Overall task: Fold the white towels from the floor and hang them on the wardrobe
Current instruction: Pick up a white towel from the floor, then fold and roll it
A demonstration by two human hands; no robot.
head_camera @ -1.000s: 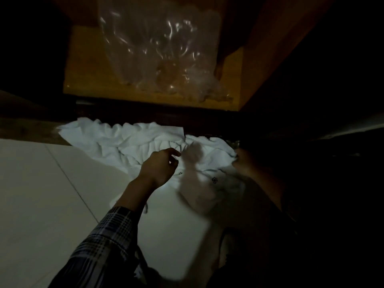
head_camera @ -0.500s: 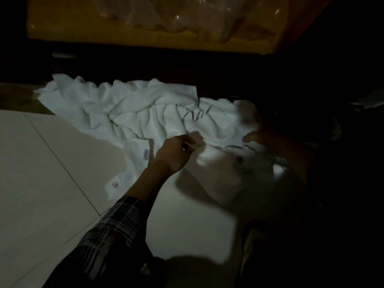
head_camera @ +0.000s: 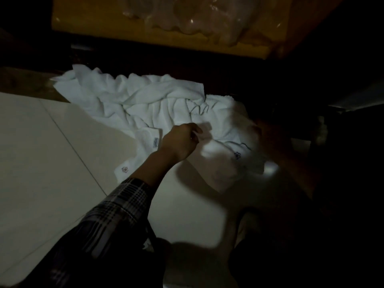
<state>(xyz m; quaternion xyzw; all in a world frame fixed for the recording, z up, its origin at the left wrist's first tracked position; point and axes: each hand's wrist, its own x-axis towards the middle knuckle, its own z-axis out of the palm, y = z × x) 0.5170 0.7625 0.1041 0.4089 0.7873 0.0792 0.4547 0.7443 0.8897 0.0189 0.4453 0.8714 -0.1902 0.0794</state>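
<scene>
**One head-worn view, looking down at the floor**

The single wide-angle camera sits on the person's head and faces forward and down. It looks along the left hand (head_camera: pixel 180 142), which grips the white towels (head_camera: pixel 145 102) near the frame's centre, fairly close. Beyond the grip lies the wardrobe (head_camera: pixel 99 19); nearer than the grip, pale floor (head_camera: pixel 41 163). The right of the grip is dark.
</scene>
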